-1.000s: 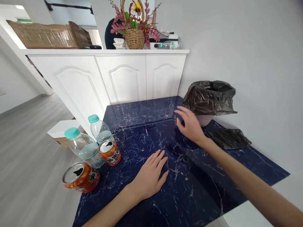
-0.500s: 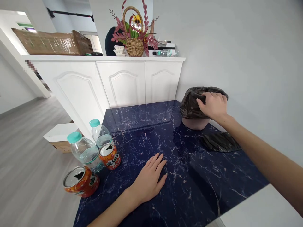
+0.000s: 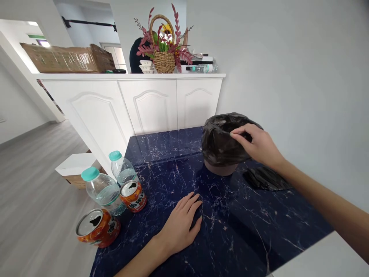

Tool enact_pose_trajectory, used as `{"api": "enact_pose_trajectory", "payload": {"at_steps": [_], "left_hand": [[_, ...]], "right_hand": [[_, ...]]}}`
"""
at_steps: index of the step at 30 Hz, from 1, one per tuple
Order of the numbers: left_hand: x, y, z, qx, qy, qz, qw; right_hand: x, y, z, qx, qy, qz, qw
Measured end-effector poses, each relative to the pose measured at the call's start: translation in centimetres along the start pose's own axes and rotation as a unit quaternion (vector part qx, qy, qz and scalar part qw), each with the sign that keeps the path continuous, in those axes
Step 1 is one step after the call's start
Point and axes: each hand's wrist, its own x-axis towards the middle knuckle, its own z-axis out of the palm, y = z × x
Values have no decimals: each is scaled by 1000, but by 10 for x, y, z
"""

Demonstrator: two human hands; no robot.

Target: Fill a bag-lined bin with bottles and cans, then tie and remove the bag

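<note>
My right hand (image 3: 261,145) pinches the near rim of a small trash can (image 3: 220,169), thumb and fingertips closed on the black bag (image 3: 221,148) that lines it. The bag is folded over the rim and covers most of the can; only the pinkish-grey base shows below. On the dark blue marbled table (image 3: 173,161) my left hand (image 3: 183,223) lies flat, fingers stretched out, holding nothing. To its left stand two opened orange drink cans, a nearer can (image 3: 99,229) and a farther can (image 3: 133,196), beside two clear bottles with teal caps, a front bottle (image 3: 103,190) and a back bottle (image 3: 122,167).
A folded black plastic bag (image 3: 266,178) lies on the table under my right forearm. White cabinets (image 3: 155,102) border the far edge, with a flower basket (image 3: 164,61) and a taped cardboard box (image 3: 66,57) on top. A white-lidded box (image 3: 76,165) sits on the floor at left.
The lined trash can has slid left and nearer to me with my right hand at its rim. My left hand has stayed flat in about the same place.
</note>
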Motion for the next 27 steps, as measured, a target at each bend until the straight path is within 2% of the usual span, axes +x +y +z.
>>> {"api": "enact_pose_trajectory", "payload": {"at_steps": [4, 8, 11, 15, 18, 20, 23, 27], "left_hand": [[6, 2, -5, -130, 81, -94, 984], [12, 1, -9, -211, 215, -176, 937], [12, 0, -9, -248, 271, -207, 907], [10, -1, -10, -286, 265, -235, 891], [9, -2, -10, -301, 255, -240, 887], [9, -3, -9, -298, 248, -240, 890], [9, -4, -8, -296, 243, -236, 893], [6, -6, -4, -301, 253, -240, 888]], "right_hand": [[-25, -44, -21, 56, -59, -19, 996], [-46, -71, -38, 127, -83, -74, 986], [-56, -82, -46, 193, -93, -100, 972], [-66, -84, -44, 208, -52, -80, 973], [-75, -79, -35, 176, -14, -20, 984], [-85, -75, -26, 186, -20, 19, 982], [-104, -66, -8, 242, -39, 80, 966], [-133, -54, 21, 308, -19, 185, 933]]}}
